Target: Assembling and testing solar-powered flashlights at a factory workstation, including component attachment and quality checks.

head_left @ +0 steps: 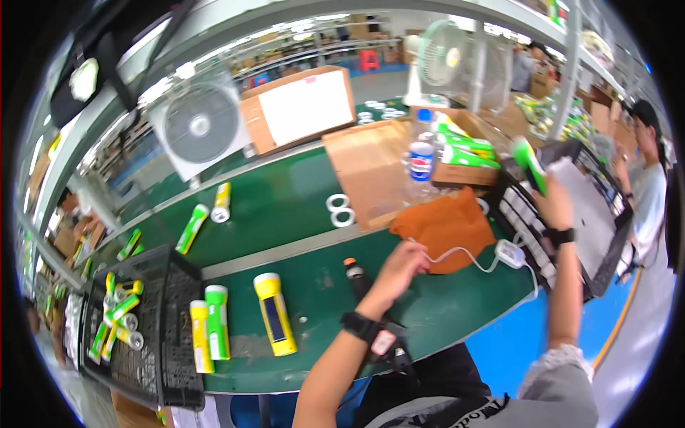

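Note:
My right hand (pixel 555 208) grips a green flashlight (pixel 529 165) with a pale head, raised over the black crate at the right and slightly blurred. My left hand (pixel 401 267) is closed, fingertips pinched at the end of a white cable (pixel 464 251), beside an orange cloth (pixel 449 232). The cable leads to a small white inline box (pixel 510 254) at the table's right edge. Under my left wrist lies a black power screwdriver (pixel 355 274). On the table to the left stand a yellow flashlight (pixel 275 314) with a dark panel, a green one (pixel 217 321) and another yellow one (pixel 201 335).
A black crate (pixel 182 314) with several flashlights stands at the left; another crate (pixel 606 267) holding grey sheets is at the right. Beyond are a bottle (pixel 421 165), a carton of green packs (pixel 464 175), white rings (pixel 342 217), a conveyor belt (pixel 275 192) and fans. A person (pixel 646 171) works at the right.

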{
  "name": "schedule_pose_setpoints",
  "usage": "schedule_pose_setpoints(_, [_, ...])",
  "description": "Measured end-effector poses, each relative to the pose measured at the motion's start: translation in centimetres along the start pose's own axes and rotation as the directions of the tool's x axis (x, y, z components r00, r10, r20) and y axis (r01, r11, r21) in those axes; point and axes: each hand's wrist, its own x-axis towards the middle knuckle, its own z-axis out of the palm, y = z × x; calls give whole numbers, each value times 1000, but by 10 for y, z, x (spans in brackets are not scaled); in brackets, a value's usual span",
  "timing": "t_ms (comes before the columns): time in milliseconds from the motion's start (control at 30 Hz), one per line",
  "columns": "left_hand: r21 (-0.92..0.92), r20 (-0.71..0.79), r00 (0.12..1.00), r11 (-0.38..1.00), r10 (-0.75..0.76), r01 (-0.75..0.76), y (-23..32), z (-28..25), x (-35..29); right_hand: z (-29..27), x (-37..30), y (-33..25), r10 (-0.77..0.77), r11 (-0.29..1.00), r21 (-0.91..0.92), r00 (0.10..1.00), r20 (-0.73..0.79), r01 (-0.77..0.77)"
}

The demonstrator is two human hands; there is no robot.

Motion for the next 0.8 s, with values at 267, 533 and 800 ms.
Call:
schedule_pose_setpoints(267, [882, -36, 999, 468, -37, 50, 50, -104, 53, 9, 45, 42, 54, 999, -42, 562, 825, -35])
schedule_pose_setpoints(533, [610, -695, 570, -61, 438, 790, 51, -329, 73, -51, -153, 22, -146, 543, 839, 982, 122, -24])
schedule_pose_setpoints(800, [309, -937, 207, 395, 281, 865, 19, -435, 37, -71, -136, -58, -335, 750, 660, 829, 448, -53])
